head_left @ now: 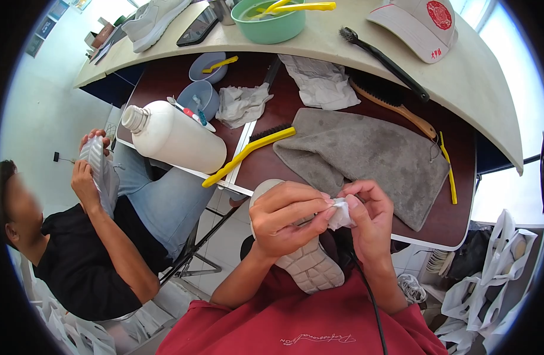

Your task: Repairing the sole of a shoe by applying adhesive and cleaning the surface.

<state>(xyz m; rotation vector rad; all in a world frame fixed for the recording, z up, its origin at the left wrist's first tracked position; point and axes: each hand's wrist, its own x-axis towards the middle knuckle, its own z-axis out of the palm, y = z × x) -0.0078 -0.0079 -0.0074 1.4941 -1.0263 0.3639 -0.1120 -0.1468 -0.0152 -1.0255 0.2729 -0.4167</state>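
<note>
My left hand (284, 220) and my right hand (370, 220) meet just below the table's edge, both pinching a small crumpled white tissue or cloth (342, 214) between their fingertips. A beige shoe (308, 269) lies beneath my left hand over my lap, its segmented sole showing; the upper part is mostly hidden by that hand. A thin black cable (369, 296) runs down past my right wrist. A folded grey cloth (378, 154) lies on the table beyond my hands.
The dark table (254, 177) holds a white bottle (183, 139), yellow brushes (248, 154), blue bowls (201, 100) and wooden-handled brush (396, 106). A raised counter (473, 112) spans behind. Another person (94, 248) sits left, holding a shoe. White bags (491, 284) stand right.
</note>
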